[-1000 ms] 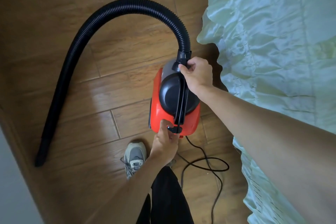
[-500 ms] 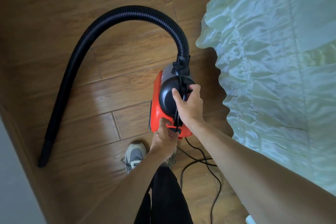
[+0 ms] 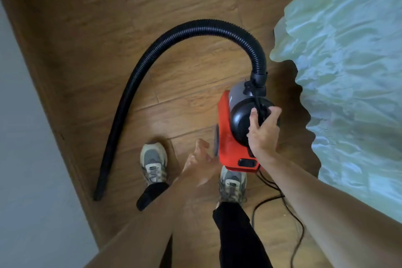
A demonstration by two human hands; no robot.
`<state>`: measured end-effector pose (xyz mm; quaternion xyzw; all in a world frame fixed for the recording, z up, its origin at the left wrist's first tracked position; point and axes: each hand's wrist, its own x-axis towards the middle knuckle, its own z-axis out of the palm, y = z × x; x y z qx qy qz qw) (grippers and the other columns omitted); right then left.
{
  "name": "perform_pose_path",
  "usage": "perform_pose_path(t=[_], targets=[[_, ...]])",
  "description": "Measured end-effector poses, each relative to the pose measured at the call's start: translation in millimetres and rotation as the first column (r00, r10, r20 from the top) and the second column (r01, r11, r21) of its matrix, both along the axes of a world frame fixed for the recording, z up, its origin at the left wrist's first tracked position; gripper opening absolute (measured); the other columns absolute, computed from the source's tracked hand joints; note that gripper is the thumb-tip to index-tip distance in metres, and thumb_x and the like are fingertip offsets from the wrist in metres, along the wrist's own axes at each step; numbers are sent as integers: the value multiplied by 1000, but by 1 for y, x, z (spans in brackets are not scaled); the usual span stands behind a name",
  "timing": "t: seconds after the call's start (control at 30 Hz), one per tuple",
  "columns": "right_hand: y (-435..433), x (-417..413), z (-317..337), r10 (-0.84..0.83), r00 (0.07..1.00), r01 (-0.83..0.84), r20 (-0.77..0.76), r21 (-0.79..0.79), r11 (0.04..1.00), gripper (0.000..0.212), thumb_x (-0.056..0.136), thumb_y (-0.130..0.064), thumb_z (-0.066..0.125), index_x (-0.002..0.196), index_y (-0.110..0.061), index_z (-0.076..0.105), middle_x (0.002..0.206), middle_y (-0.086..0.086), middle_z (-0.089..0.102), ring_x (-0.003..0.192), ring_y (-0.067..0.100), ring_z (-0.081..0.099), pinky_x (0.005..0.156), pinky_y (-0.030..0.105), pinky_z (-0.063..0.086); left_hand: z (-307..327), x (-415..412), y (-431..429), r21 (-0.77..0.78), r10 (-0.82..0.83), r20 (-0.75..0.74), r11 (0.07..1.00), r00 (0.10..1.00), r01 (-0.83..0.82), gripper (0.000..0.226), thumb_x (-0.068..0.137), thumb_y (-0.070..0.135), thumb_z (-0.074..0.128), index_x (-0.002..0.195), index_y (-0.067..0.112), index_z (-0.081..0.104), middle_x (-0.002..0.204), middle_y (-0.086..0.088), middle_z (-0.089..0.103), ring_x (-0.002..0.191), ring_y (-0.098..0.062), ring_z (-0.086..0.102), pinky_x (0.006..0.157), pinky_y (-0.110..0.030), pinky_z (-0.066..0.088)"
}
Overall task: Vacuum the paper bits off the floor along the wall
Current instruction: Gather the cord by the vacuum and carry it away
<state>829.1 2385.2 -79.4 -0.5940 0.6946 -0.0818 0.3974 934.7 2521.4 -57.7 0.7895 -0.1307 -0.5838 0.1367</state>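
A red and black canister vacuum (image 3: 226,137) hangs above the wooden floor, carried by its black handle. My right hand (image 3: 264,135) is shut on that handle from the right. My left hand (image 3: 201,159) is off the vacuum, fingers spread, just left of its red body. A black ribbed hose (image 3: 174,37) arches from the vacuum's top over to the left, and its nozzle tip (image 3: 100,191) rests on the floor beside the wooden baseboard (image 3: 65,143). No paper bits show along the wall.
A pale green ruffled bedspread (image 3: 348,93) fills the right side. The white wall (image 3: 26,159) runs down the left. The black power cord (image 3: 291,213) loops on the floor behind the vacuum. My two grey sneakers (image 3: 153,161) stand below the vacuum.
My left hand has let go of the vacuum's rear and opened. My right hand slid from the hose collar to the handle's middle and now carries the vacuum alone.
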Motion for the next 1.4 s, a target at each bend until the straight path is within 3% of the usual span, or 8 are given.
perform_pose_path(t=[0.17, 0.37, 0.63, 0.73, 0.8, 1.1, 1.27, 1.4], targets=[[8, 5, -2, 29, 996, -43, -84, -176, 983, 39, 99, -48, 43, 113, -12, 40, 85, 6, 65, 72, 39, 66, 62, 45, 55, -19, 75, 21, 58, -102, 150, 994, 983, 94, 34, 94, 26, 55, 122, 18, 38, 94, -4, 61, 91, -26, 59, 71, -31, 42], [13, 16, -5, -27, 975, -48, -221, -329, 943, 40, 99, -32, 52, 118, 3, 49, 95, 29, 66, 83, 50, 63, 65, 42, 47, -48, 159, 24, 134, -157, 280, 983, 947, 123, 38, 91, 26, 54, 122, 21, 33, 114, -8, 60, 96, -28, 59, 80, -39, 48], [15, 15, -18, -60, 963, -50, -264, -389, 920, 39, 98, -34, 52, 115, 1, 50, 96, 25, 65, 82, 47, 61, 65, 38, 41, -78, 242, -16, 170, -142, 505, 983, 851, 64, 57, 90, 24, 59, 137, 14, 29, 131, -18, 47, 121, -38, 47, 98, -46, 41], [14, 15, -19, -45, 964, -62, -260, -389, 919, 37, 98, -32, 53, 114, 1, 49, 94, 26, 65, 80, 46, 61, 66, 42, 45, -95, 263, -27, 190, -149, 495, 980, 856, 61, 75, 88, 22, 63, 149, 22, 20, 134, -19, 49, 126, -36, 46, 109, -44, 38], [14, 16, -20, -59, 965, -46, -256, -386, 921, 37, 98, -31, 53, 114, 2, 50, 93, 27, 64, 79, 46, 61, 65, 42, 44, -104, 273, -26, 156, -142, 445, 985, 884, 80, 81, 85, 20, 64, 152, 29, 18, 134, -15, 53, 124, -33, 51, 107, -41, 42], [13, 16, -18, -75, 975, -11, -210, -382, 924, 36, 97, -25, 55, 112, 7, 49, 90, 25, 61, 79, 35, 54, 68, 36, 38, -120, 281, -12, 38, -129, 376, 992, 918, 124, 44, 93, 8, 53, 130, 27, 40, 111, -5, 57, 98, -25, 56, 87, -41, 53], [13, 17, -11, -6, 984, -59, -175, -362, 930, 34, 100, -21, 53, 112, 10, 47, 75, 12, 55, 58, 25, 55, 57, 26, 36, -108, 282, 2, -53, -160, 347, 980, 924, 189, 42, 95, 10, 55, 131, 24, 38, 110, 0, 57, 96, -19, 54, 80, -32, 44], [10, 10, -12, 74, 985, -127, -159, -357, 926, 36, 100, -24, 53, 112, 9, 46, 87, 27, 62, 73, 44, 64, 60, 36, 45, -84, 278, 14, -103, -195, 305, 966, 932, 236, 45, 96, 15, 57, 134, 28, 36, 111, 2, 59, 99, -20, 58, 84, -36, 49]])
